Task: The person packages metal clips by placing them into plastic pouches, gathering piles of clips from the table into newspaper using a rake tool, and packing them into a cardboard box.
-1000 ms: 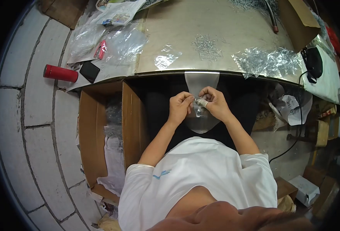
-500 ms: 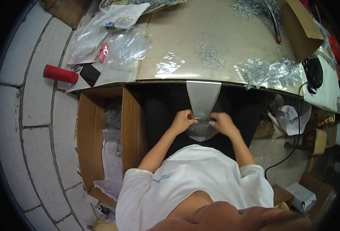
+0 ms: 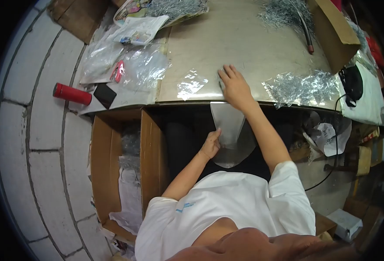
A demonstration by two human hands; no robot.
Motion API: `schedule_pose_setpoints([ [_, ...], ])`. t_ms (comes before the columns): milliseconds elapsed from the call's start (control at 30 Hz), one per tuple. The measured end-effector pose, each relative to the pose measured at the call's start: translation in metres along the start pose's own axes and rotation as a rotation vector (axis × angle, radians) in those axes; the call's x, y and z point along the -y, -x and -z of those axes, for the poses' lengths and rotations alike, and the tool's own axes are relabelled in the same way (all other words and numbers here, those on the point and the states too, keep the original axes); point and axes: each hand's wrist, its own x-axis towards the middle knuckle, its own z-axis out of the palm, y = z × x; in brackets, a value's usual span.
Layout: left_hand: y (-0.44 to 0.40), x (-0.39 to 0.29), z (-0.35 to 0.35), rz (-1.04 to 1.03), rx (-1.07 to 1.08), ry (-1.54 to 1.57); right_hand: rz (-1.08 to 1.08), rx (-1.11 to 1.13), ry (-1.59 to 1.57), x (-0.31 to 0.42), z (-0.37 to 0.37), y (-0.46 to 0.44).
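**Translucent sheet (image 3: pixel 228 119) below table edge; left hand (image 3: pixel 211 144) beside it, right hand (image 3: pixel 236 90) on tabletop (image 3: pixel 207 45)**

Orientation: the sheet's long axis runs from the front edge of the table toward the wearer's body, near the middle of the view. Upper end at the table edge, between the hands; rounded lower end points at the white shirt (image 3: pixel 227 195), over the dark clothing of the lap.

Appearance: thin, cloudy plastic, pale grey-white in the upper part. Straight top, sides narrowing downward. Below the pale part, a darker, clearer section with a curved outline; whether this is the same piece cannot be told.

Pose, left: forearm angled up and inward, hand at the sheet's left margin. Thumb extended toward the table, other fingers bent and partly hidden. Cannot tell whether they pinch the plastic.

Pose, right: arm stretched forward past the sheet's right side, palm down over the table. Fingers extended, slightly parted, pointing away from the body. Surface beneath the palm hidden.

Surroundings: shiny clear plastic (image 3: pixel 192 85) on the table, left of the right hand; a clear plastic piece with thin metal bits (image 3: pixel 303 89) to its right. Heap of similar grey bits (image 3: pixel 283 15) farther back. Open cardboard box (image 3: pixel 152 152) left of the lap.
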Motion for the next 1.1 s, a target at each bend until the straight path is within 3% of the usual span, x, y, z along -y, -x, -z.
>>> schedule_pose_setpoints([
  [33, 0.010, -0.012, -0.027, 0.170, -0.152, 0.490, -0.032, 0.029, -0.024, 0.017, 0.014, 0.015],
  [100, -0.002, 0.011, 0.039, 0.272, 0.308, 0.441, -0.069, 0.097, -0.062, 0.040, 0.037, 0.040],
  [167, -0.021, 0.033, 0.077, 0.370, 0.430, 0.521, -0.041, 0.072, -0.197, 0.048, 0.060, 0.061],
  [267, -0.010, 0.016, 0.064, 0.409, 0.358, 0.310, -0.075, 0.022, -0.316, 0.047, 0.082, 0.086],
  [367, -0.005, 0.010, 0.034, 0.417, 0.458, 0.407, -0.146, -0.028, -0.434, 0.041, 0.082, 0.106],
  [467, 0.013, 0.006, 0.013, 0.380, 0.586, 0.591, -0.265, 0.086, -0.608, 0.039, 0.083, 0.124],
  [533, 0.018, 0.009, 0.014, 0.232, 0.591, 0.370, -0.223, 0.105, -0.611, 0.035, 0.078, 0.134],
  [633, 0.020, 0.005, 0.017, 0.243, 0.573, 0.205, -0.292, 0.147, -0.707, 0.034, 0.068, 0.147],
  [700, 0.021, 0.006, 0.015, 0.268, 0.527, 0.158, -0.231, 0.139, -0.713, 0.042, 0.053, 0.155],
  [733, 0.022, 0.007, 0.016, 0.297, 0.480, 0.116, -0.071, 0.192, -0.560, 0.046, 0.044, 0.158],
  [767, 0.021, 0.010, 0.018, 0.300, 0.479, 0.114, -0.081, 0.513, -0.588, 0.045, 0.042, 0.163],
  [833, 0.018, 0.012, 0.022, 0.307, 0.471, 0.086, -0.191, 0.661, -0.528, 0.054, 0.057, 0.152],
  [967, 0.016, 0.012, 0.018, 0.268, 0.404, 0.028, -0.292, 0.415, -0.605, 0.046, 0.048, 0.150],
  [1033, 0.013, 0.019, 0.021, 0.237, 0.369, -0.099, -0.084, 0.225, -0.518, 0.046, 0.035, 0.152],
  [1067, 0.012, 0.023, 0.023, 0.236, 0.371, -0.098, -0.110, 0.461, -0.472, 0.046, 0.032, 0.156],
  [1100, 0.014, 0.024, 0.024, 0.262, 0.407, -0.166, -0.112, 0.458, -0.470, 0.050, 0.032, 0.156],
])
